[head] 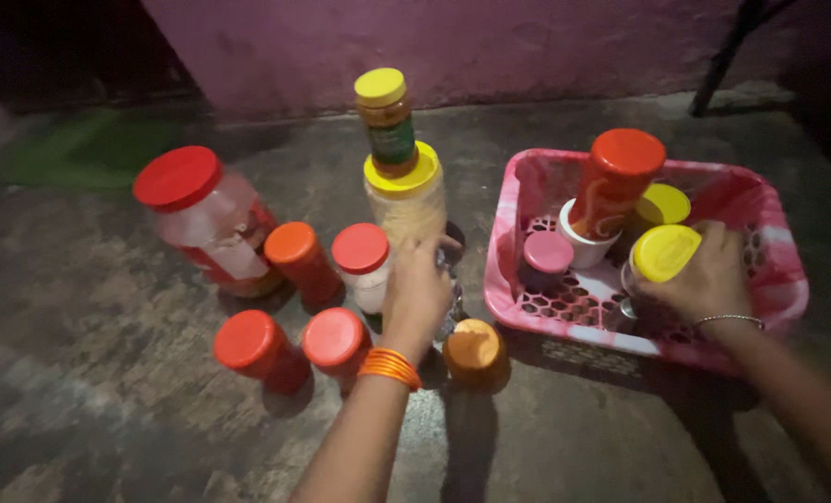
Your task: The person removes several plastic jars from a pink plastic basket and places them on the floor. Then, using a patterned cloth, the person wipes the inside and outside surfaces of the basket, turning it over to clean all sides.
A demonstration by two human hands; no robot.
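right hand (709,275) wrapped round yellow-lidded jar (662,256) at near right of pink basket (527,298). left hand (417,296) closed on something small, hidden, by tall jar (406,200). jar likely light, rigid, smooth plastic; take it round body under lid.

Two bare forearms in shot, no sleeves anywhere. The left hand (415,296) wears a stack of bright orange bangles (389,366) at the wrist. The right hand (706,278) carries one thin silvery bracelet (729,320).
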